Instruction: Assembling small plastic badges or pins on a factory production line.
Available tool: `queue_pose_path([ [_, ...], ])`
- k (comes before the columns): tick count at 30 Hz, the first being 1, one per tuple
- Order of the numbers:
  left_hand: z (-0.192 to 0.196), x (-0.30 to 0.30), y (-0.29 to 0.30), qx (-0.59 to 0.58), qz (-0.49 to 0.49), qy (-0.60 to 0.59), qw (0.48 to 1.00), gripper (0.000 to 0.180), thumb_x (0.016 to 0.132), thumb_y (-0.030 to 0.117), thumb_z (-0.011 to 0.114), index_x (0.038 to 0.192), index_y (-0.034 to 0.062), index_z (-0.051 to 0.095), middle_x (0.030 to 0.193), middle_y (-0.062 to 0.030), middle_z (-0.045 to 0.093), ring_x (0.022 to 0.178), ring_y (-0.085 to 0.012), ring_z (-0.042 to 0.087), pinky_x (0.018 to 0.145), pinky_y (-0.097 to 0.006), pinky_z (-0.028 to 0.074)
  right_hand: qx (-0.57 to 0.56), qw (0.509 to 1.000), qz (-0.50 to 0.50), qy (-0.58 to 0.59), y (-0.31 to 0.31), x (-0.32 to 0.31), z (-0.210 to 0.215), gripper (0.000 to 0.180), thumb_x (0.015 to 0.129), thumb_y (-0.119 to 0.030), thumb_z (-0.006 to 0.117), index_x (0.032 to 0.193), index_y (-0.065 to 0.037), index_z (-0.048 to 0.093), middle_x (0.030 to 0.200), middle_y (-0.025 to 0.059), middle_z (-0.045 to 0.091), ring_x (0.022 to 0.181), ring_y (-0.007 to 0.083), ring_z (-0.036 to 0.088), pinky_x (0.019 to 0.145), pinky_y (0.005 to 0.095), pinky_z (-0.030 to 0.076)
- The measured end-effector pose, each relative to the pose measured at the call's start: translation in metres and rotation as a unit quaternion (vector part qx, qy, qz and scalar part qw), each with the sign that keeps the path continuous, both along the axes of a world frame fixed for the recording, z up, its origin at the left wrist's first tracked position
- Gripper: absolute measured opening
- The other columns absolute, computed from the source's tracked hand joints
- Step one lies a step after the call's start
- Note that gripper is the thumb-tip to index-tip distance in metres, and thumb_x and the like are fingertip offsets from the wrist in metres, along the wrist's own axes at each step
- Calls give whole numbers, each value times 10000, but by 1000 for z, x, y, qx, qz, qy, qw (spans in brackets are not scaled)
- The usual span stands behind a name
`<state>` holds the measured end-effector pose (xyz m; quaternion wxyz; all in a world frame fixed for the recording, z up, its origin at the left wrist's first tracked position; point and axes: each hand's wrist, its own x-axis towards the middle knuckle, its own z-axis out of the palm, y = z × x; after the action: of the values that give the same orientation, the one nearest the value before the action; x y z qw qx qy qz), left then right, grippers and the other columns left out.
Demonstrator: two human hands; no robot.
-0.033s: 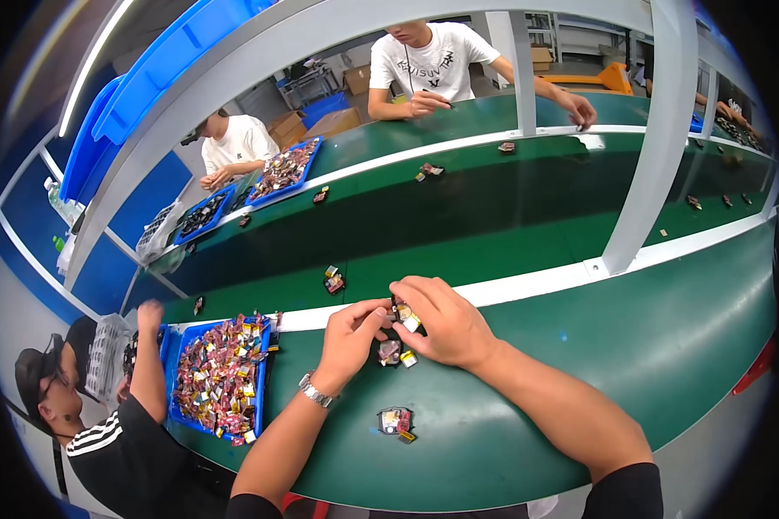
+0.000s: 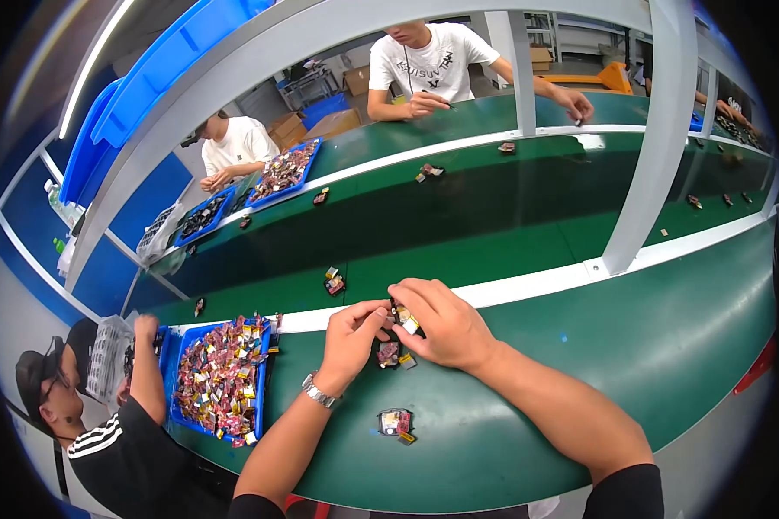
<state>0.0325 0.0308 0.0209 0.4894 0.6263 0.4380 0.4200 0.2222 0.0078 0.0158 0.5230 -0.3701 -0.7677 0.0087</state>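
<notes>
My left hand (image 2: 350, 337) and my right hand (image 2: 437, 324) meet over the green bench (image 2: 580, 346). Between their fingertips they pinch a small dark part with a yellow tab (image 2: 404, 322). Just under the hands a small pink and black part (image 2: 389, 353) lies on the bench. A similar part with a yellow tab (image 2: 395, 423) lies closer to me, apart from both hands. There is a metal watch on my left wrist.
A blue tray (image 2: 262, 381) heaped with small colourful parts stands to the left, with a person in a striped black shirt (image 2: 104, 432) reaching beside it. Beyond a white strip runs a dark green conveyor (image 2: 493, 199) carrying scattered parts. A grey post (image 2: 649, 156) rises at right. Two workers sit across.
</notes>
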Motion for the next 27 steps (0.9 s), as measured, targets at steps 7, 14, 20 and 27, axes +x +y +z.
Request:
queue_pose_path([
  [7, -3, 6, 2, 0, 1, 2, 1000, 196, 936, 78, 600, 1052, -56, 683, 857, -48, 687, 681, -83, 615, 635, -225, 520, 8, 1000, -2, -10, -1, 1, 2, 495, 706, -73, 781, 1164, -26, 599, 1111, 110, 608, 937, 265, 627, 773, 345, 562],
  [14, 3, 10, 0, 24, 13, 33, 999, 185, 931, 99, 609, 1008, -45, 697, 855, -50, 697, 695, -80, 633, 608, -222, 519, 37, 999, 0, -25, 0, -1, 4, 520, 667, -29, 777, 1155, -26, 600, 1109, 90, 601, 910, 245, 623, 717, 328, 567],
  [20, 3, 17, 0, 58, 47, 89, 993, 194, 928, 129, 616, 969, -34, 713, 747, -30, 691, 636, -63, 620, 588, -218, 506, 70, 996, -15, -48, 0, -2, 2, 367, 737, -29, 672, 1096, -19, 602, 1056, 83, 579, 834, 214, 598, 655, 318, 567],
  [27, 6, 28, -2, 99, 80, 72, 989, 175, 913, 95, 615, 926, -50, 713, 728, -39, 696, 650, -76, 638, 589, -219, 509, 112, 990, -41, -78, 2, -1, 0, 324, 700, -18, 655, 1017, -26, 592, 1047, 87, 573, 817, 191, 598, 606, 295, 562],
])
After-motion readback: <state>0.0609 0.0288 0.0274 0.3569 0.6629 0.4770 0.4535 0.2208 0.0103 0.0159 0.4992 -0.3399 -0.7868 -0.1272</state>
